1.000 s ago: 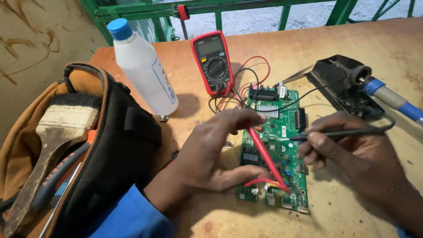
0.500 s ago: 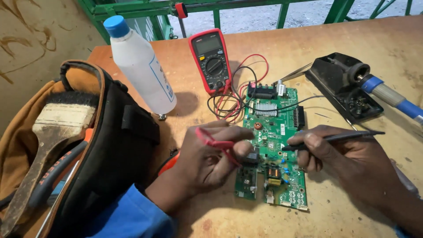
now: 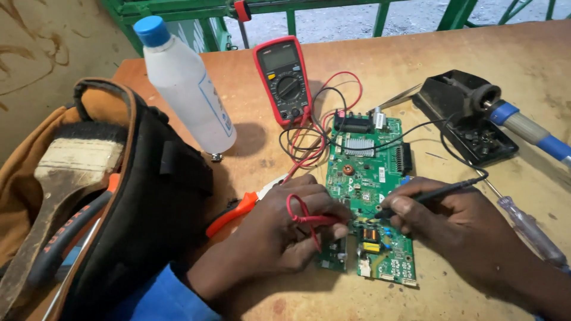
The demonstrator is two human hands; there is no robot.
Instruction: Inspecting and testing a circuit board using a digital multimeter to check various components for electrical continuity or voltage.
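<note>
A green circuit board (image 3: 372, 172) lies flat on the wooden table. My left hand (image 3: 279, 235) grips the red probe (image 3: 315, 220), its tip down on the board's lower left part and its red lead looped over my fingers. My right hand (image 3: 458, 223) pinches the black probe (image 3: 440, 190), with the tip pressed on the board's middle. Both leads run back to a red multimeter (image 3: 285, 77) standing behind the board.
A white plastic bottle with a blue cap (image 3: 184, 83) stands at the left. An open tool bag (image 3: 119, 202) holds a paintbrush (image 3: 59, 178). Orange-handled pliers (image 3: 238, 211) lie by my left hand. A soldering iron on its black stand (image 3: 476, 113) and a clear-handled screwdriver (image 3: 529, 229) sit right.
My left hand has turned the red probe from lying along the board to pointing down at its lower left. My right hand has slid the black probe inward toward the board's middle.
</note>
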